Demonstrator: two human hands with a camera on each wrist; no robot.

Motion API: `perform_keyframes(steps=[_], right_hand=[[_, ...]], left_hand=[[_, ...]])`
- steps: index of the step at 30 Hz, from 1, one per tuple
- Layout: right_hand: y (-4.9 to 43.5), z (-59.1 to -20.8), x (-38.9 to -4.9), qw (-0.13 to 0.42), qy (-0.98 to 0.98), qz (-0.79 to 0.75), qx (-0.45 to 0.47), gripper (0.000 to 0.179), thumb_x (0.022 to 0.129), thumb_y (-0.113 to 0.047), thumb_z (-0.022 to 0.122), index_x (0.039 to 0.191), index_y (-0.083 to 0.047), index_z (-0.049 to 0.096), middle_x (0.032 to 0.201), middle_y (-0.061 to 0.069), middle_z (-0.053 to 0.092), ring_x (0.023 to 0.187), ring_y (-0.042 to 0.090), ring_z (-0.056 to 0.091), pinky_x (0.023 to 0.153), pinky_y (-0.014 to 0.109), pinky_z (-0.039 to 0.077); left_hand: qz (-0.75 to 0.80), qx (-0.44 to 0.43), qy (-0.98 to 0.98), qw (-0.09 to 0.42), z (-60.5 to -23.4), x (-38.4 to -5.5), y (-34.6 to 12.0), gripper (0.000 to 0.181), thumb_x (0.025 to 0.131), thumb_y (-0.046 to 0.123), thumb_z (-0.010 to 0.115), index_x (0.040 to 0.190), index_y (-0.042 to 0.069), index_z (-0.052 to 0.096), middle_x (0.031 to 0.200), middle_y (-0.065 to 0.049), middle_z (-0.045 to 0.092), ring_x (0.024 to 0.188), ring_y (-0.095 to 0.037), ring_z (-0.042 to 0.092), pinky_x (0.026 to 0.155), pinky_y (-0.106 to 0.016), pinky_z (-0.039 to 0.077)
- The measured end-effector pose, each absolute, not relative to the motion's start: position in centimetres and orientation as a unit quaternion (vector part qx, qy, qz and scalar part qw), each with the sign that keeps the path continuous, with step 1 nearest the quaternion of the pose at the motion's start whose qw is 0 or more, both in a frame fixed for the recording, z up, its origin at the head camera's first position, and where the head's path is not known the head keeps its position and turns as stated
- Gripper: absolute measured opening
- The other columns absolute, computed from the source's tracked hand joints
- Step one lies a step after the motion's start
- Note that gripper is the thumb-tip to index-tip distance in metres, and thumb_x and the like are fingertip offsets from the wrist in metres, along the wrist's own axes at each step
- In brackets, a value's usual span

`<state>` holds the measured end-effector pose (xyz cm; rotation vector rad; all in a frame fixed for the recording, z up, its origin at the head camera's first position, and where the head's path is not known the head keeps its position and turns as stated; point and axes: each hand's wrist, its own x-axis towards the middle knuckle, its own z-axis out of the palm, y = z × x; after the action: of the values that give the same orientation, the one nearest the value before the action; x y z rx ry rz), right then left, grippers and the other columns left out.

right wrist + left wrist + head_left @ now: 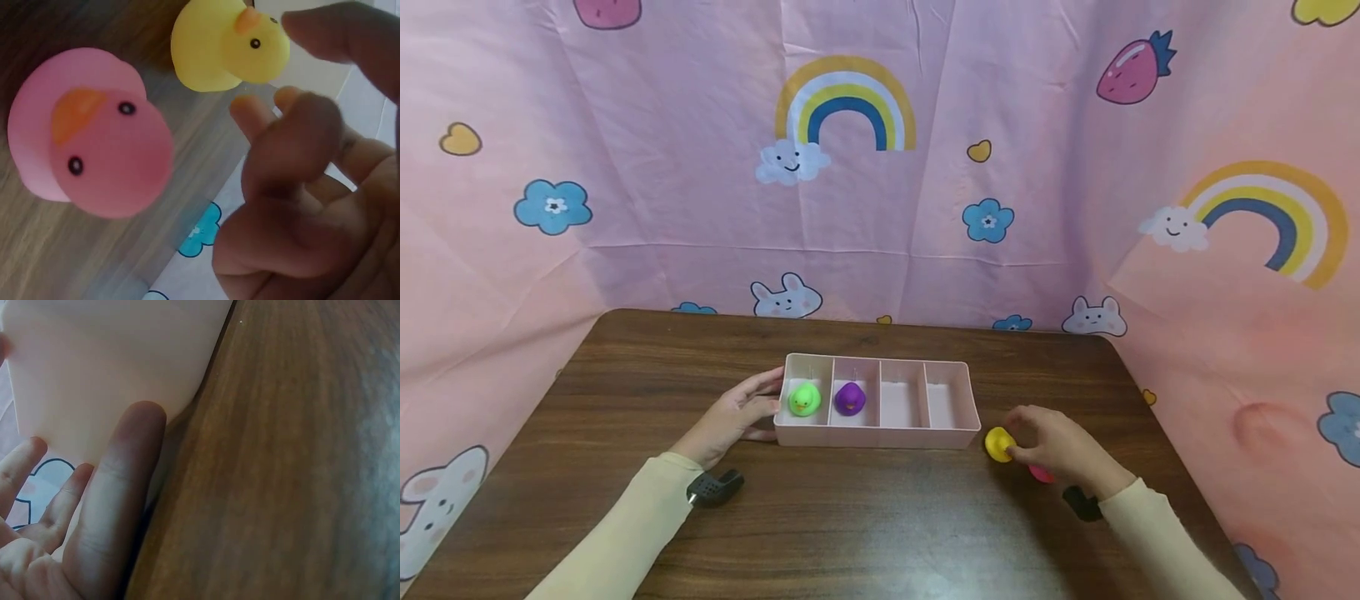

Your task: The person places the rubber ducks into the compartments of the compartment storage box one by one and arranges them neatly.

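A pale pink tray (872,438) with a row of compartments sits on the table. In its leftmost compartment is a green rubber duck (804,399); a purple rubber duck (850,398) occupies the one beside it. My left hand (733,418) rests against the tray's left end, its thumb (119,487) and fingertips laid along that wall. Right of the tray, my right hand (1063,446) reaches around a yellow rubber duck (215,47), thumb and bent fingers spread by its head with slight gaps showing. Under that hand stands a pink rubber duck (112,150), partly hidden in the head view.
The dark wooden table (850,525) reaches back to a pink patterned cloth (700,125) hanging behind it and along the sides. Each wrist carries a black strap device, one (715,488) by the left sleeve.
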<state>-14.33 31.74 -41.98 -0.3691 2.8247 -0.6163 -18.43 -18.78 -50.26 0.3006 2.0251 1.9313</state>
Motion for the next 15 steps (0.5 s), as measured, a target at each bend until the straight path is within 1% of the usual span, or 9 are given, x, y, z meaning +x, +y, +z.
perform_keyframes(steps=[4,7,11,15], right_hand=[[31.47,-42.34,-14.26,0.113,0.965,-0.198,-0.132,0.032,0.087,-0.015,0.082,0.116,-0.012,0.07,0.114,0.003,0.071,0.108,0.027,0.066,0.097,0.056,0.055],[31.37,-42.63,-14.3,0.108,0.965,-0.194,-0.142,0.028,0.087,-0.013,0.082,0.112,-0.012,0.071,0.109,0.001,0.072,0.102,0.023,0.067,0.093,0.053,0.057],[31.28,-42.93,-14.37,0.102,0.965,-0.195,-0.145,0.025,0.086,-0.012,0.083,0.109,-0.013,0.071,0.105,-0.001,0.072,0.096,0.019,0.066,0.091,0.05,0.059],[31.28,-42.99,-14.42,0.095,0.968,-0.184,-0.144,0.025,0.086,-0.015,0.084,0.107,-0.014,0.071,0.102,-0.003,0.072,0.092,0.017,0.066,0.088,0.047,0.06]], left_hand=[[0.674,0.106,0.713,0.163,-50.16,-18.31,-18.71,0.064,0.106,0.019,0.058,0.163,0.013,0.03,0.164,-0.024,0.03,0.138,-0.046,0.048,0.091,-0.05,0.06],[0.675,0.107,0.712,0.163,-50.09,-18.26,-18.69,0.064,0.106,0.018,0.057,0.163,0.012,0.029,0.164,-0.026,0.029,0.138,-0.046,0.048,0.091,-0.05,0.06],[0.677,0.101,0.71,0.163,-50.11,-18.31,-18.66,0.064,0.105,0.019,0.059,0.163,0.014,0.031,0.164,-0.024,0.031,0.137,-0.045,0.049,0.091,-0.049,0.061],[0.677,0.101,0.711,0.163,-50.22,-18.39,-18.67,0.064,0.105,0.021,0.059,0.163,0.016,0.032,0.164,-0.022,0.031,0.137,-0.045,0.05,0.091,-0.049,0.061]])
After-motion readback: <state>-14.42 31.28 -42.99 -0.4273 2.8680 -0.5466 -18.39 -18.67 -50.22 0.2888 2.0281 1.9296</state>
